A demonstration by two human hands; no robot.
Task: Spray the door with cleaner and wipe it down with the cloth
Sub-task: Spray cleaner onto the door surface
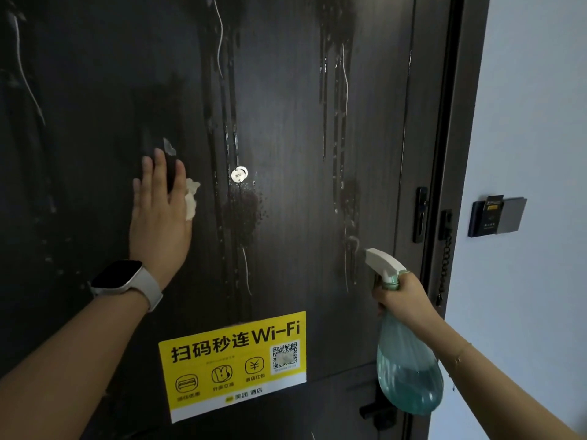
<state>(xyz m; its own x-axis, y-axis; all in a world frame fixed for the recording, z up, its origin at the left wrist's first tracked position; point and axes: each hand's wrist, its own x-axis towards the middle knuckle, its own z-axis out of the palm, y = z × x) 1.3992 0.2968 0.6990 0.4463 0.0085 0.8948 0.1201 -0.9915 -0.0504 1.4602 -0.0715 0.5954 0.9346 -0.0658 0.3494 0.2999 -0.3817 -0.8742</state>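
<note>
- Well, the dark door is wet, with drips running down from about 12 o'clock and a splashy patch under the little round peephole in the middle.
- The left hand, over at 9 o'clock, lies flat with straight fingers, pressing a white cloth on the door. Only a bit of cloth peeks out by the thumb side. I think a flat hand pushes the cloth hard, so it rubs well.
- The right hand, at 4 o'clock, is curled round the neck of the spray bottle. The nozzle points at the door, ready for more squirts. The bottle is about half full of blue-green cleaner.
- A yellow Wi-Fi sticker sits at 6 o'clock. It may go soggy if wiped hard.
- The drips at 1 o'clock look not yet wiped.
</note>
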